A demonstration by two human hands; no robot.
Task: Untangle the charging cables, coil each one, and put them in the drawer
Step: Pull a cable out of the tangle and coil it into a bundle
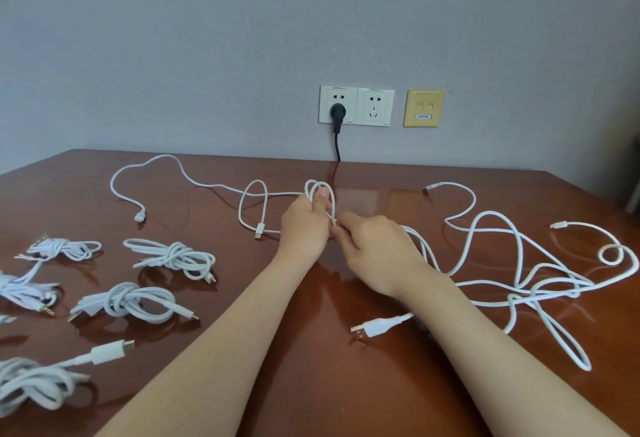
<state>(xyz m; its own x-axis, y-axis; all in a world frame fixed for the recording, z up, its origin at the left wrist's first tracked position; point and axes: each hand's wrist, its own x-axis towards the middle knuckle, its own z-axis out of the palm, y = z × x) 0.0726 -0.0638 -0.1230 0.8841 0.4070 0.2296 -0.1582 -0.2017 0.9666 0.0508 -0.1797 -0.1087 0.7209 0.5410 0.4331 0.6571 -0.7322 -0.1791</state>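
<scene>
My left hand (304,225) grips a small bundle of white cable loops (320,191) that stand up above its fingers at the table's middle. Just to its right, my right hand (374,249) pinches the same white cable close to the bundle. From there the cable trails left in a long curve (166,159) to a plug (140,218). A loose tangle of white cables (526,284) spreads across the right side, with a USB plug (367,328) lying under my right forearm. Several knotted white coils (173,256) lie at the left.
The brown wooden table (298,350) meets a grey wall. A black plug (337,114) sits in a wall socket, its cord dropping behind the table's far edge. A yellowed data plate (424,107) is on the wall. No drawer is in view.
</scene>
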